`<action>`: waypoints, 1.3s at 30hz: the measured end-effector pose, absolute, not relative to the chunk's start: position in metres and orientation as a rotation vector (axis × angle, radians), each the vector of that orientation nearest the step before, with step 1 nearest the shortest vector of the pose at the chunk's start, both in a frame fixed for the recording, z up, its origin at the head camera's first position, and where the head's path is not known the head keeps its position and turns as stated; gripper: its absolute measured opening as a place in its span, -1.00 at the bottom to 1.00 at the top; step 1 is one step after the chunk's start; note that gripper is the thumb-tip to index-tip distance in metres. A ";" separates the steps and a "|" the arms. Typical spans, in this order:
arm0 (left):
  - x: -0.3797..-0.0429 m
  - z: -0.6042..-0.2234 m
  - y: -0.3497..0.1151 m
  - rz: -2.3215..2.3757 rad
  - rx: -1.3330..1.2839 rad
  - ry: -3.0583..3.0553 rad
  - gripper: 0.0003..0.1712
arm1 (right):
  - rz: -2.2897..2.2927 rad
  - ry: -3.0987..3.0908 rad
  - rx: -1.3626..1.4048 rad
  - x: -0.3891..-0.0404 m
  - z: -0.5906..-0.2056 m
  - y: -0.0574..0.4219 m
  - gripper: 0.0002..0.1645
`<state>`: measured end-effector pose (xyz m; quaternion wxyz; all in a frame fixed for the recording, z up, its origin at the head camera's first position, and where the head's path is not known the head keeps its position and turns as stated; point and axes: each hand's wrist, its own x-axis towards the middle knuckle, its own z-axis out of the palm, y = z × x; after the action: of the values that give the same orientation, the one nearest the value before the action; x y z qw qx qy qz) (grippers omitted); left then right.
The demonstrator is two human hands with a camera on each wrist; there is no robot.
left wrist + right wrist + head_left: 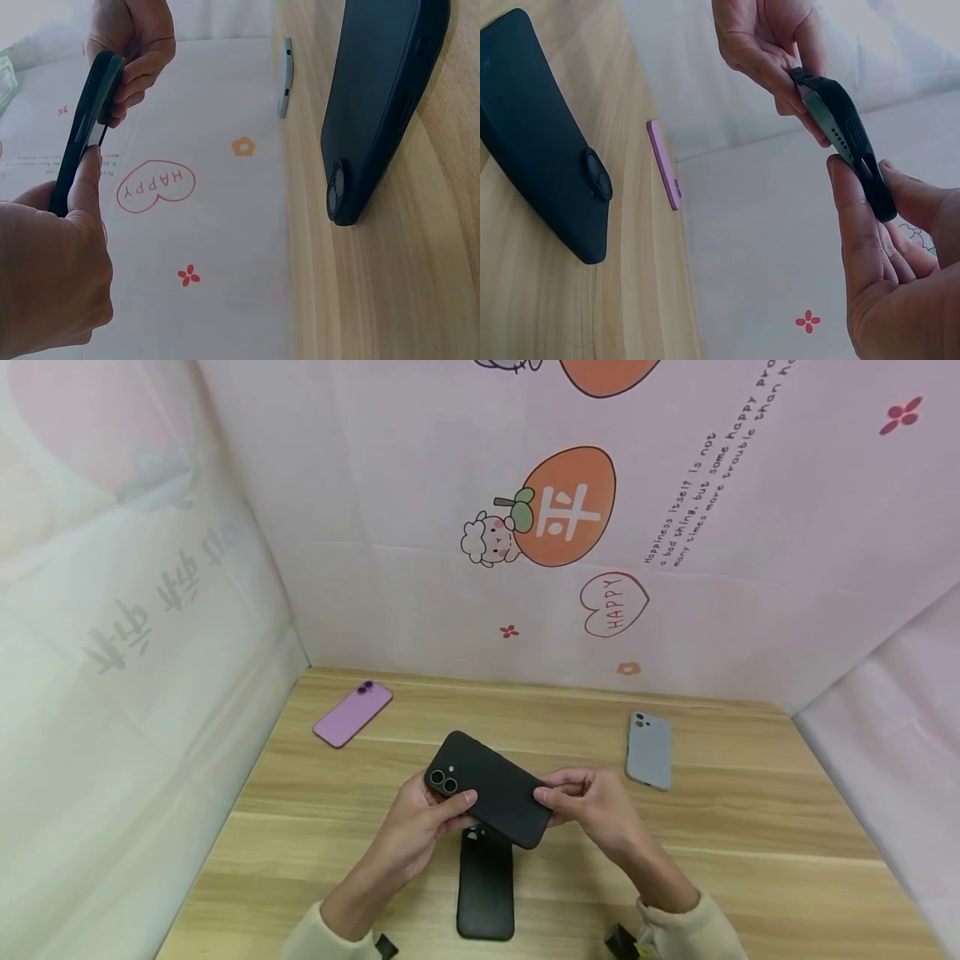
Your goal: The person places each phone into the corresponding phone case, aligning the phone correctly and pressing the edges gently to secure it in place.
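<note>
Between both hands, above the table, a phone in a black case point(498, 789) is held tilted, its camera side facing up. My left hand point(412, 827) grips the camera end, thumb on the case back. The opposite end is pinched by my right hand point(600, 806), thumb on top and fingers beneath. In the right wrist view, the greenish phone edge point(829, 127) with speaker holes stands partly out of the case there. A second black phone or cased phone point(486, 893) lies below on the table, its camera end partly hidden by the held one.
A pink phone point(352, 714) lies at the table's back left, and a light grey-blue phone or case point(649, 750) at the back right. Printed cloth walls point(420, 610) enclose the wooden table point(750, 852) at the back and sides.
</note>
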<state>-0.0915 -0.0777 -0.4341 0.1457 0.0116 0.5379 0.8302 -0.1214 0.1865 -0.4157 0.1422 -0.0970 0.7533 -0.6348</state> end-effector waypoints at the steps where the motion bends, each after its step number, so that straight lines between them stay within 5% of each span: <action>1: -0.092 -0.434 -0.078 2.387 0.034 1.545 -0.33 | -1.828 2.175 -0.289 -0.122 -0.415 0.187 -0.63; 27: -0.089 -0.442 -0.082 2.207 0.164 1.503 -0.49 | -1.482 2.250 -0.510 -0.127 -0.396 0.203 -0.72; 39: -0.087 -0.441 -0.080 2.285 0.093 1.532 -0.46 | -1.581 2.233 -0.397 -0.123 -0.404 0.194 -0.59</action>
<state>-0.0867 -0.0804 -0.4414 0.1933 0.0330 0.5460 0.8145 -0.1229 0.1942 -0.4036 0.1875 -0.1411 0.7934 -0.5617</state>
